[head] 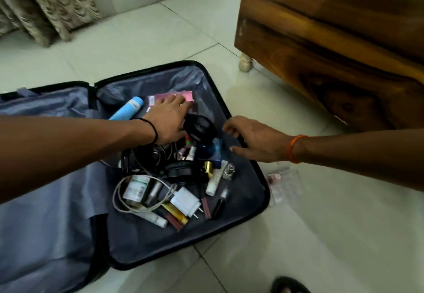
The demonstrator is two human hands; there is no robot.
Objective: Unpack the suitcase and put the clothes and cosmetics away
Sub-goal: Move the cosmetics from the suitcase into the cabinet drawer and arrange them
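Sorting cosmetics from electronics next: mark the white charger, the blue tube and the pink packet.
white charger (184, 201), head view, flat white body.
blue tube (128, 108), head view, mid-barrel.
pink packet (187, 95), head view, corner beyond the fingers.

The floor (321, 235) has big pale shiny tiles. A brown wooden cabinet (332, 29) stands far right. Patterned curtains (46, 6) hang far left.

Dim, soft indoor lighting, faint sheen on floor tiles (321, 235), motion blur on both hands, wide-angle bending toward frame edges.
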